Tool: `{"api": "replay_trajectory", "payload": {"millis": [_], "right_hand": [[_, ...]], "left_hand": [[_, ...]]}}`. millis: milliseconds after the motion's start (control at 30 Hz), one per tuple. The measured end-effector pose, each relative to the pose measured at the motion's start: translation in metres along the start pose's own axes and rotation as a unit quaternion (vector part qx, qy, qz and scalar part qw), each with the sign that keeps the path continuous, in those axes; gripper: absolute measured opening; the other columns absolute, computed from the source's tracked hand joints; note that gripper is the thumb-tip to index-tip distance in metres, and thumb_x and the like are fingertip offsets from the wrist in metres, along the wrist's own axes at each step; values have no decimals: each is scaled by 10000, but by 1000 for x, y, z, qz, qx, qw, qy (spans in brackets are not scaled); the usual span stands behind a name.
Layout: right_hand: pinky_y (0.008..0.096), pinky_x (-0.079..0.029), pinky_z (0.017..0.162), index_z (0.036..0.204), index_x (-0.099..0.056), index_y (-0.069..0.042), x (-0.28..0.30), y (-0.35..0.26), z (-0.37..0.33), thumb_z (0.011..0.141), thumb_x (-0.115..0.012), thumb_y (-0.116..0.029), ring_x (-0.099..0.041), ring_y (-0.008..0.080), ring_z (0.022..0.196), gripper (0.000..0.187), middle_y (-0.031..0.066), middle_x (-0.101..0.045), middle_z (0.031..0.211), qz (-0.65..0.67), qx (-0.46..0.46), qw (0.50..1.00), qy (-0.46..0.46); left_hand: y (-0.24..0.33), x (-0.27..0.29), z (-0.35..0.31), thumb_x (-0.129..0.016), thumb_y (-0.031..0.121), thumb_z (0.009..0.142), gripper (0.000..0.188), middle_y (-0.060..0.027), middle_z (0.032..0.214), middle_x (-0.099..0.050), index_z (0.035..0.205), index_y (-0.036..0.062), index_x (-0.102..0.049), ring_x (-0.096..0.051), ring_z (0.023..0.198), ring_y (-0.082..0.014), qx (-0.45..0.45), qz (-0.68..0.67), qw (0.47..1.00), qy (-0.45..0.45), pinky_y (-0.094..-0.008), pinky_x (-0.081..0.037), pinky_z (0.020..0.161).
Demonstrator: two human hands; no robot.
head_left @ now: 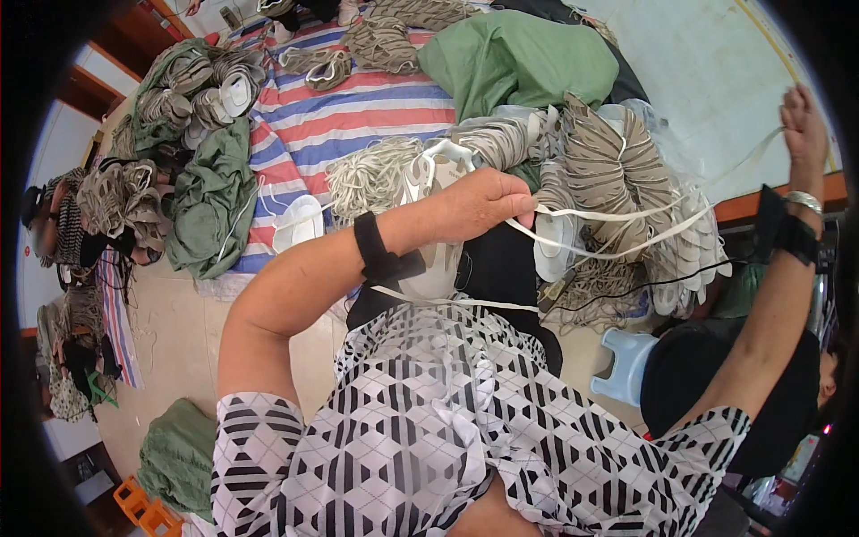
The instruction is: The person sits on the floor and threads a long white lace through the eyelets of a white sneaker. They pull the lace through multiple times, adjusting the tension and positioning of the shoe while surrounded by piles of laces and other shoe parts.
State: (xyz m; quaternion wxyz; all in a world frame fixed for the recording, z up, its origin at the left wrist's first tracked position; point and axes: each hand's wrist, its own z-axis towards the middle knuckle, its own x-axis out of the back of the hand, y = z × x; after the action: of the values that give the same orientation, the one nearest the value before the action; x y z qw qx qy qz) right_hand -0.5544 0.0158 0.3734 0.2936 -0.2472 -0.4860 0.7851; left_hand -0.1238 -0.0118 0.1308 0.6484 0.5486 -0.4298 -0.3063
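Observation:
A beige and white shoe upper [431, 259] lies on my lap, partly behind my left forearm. My left hand [490, 204] is closed in a pinch over its opening, gripping a flat off-white shoelace [617, 216]. Raised far out to the right, my right hand [803, 130] has its fingers curled on the far part of the lace, which runs up to it in a thin line. Between the hands, the lace hangs in a long loop. Another pale lace [465, 302] crosses my lap below the shoe upper.
Stacked shoe uppers [608, 174] stand just right of my lap. Loose laces [371, 177] are heaped on the striped sheet [358, 107]. A green sack [519, 63] lies ahead. A blue stool [617, 365] and a person in black [716, 385] are close on the right.

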Motion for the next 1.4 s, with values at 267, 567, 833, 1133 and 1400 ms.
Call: {"api": "replay_trajectory", "payload": {"millis": [267, 567, 833, 1133, 1400], "right_hand": [[173, -285, 397, 960, -618, -51, -134, 164, -243, 957, -527, -219, -416, 28, 456, 191, 20, -623, 776, -47, -6, 801, -597], [172, -259, 437, 1012, -622, -19, -96, 193, -260, 871, -674, -271, -342, 12, 489, 293, -65, -433, 626, 56, -448, 671, -588], [214, -406, 562, 979, -640, -12, -79, 230, -283, 806, -712, -196, -510, 108, 601, 262, -9, -557, 688, -245, -347, 633, -647], [162, -309, 420, 1015, -631, -50, -104, 223, -334, 958, -571, -177, -369, 11, 467, 151, -85, -450, 625, 20, -539, 716, -444], [225, -388, 512, 946, -699, -9, -130, 217, -378, 907, -652, -176, -462, 38, 569, 178, -47, -557, 645, -125, -326, 805, -479]], "left_hand": [[-3, -9, -10, -519, 215, 964, 203, -110, 827, -609, 913, 55, -634, -604, 809, -283, -49, 268, 960, 68, -371, -473, 707], [-59, 1, -82, -604, 240, 893, 237, -132, 865, -592, 1066, 79, -614, -598, 916, -296, 73, 267, 910, 308, -411, -481, 767], [-97, -8, -118, -624, 170, 904, 238, -60, 791, -600, 1107, 48, -597, -628, 748, -182, 147, 173, 925, 304, -322, -508, 663], [-97, 25, -130, -535, 76, 800, 199, -141, 865, -606, 864, 73, -723, -617, 801, -288, 123, 171, 961, 178, -377, -507, 721], [-82, 10, -118, -663, 287, 817, 206, -131, 869, -570, 858, 94, -723, -610, 806, -329, 141, 289, 925, 202, -431, -486, 687]]}}
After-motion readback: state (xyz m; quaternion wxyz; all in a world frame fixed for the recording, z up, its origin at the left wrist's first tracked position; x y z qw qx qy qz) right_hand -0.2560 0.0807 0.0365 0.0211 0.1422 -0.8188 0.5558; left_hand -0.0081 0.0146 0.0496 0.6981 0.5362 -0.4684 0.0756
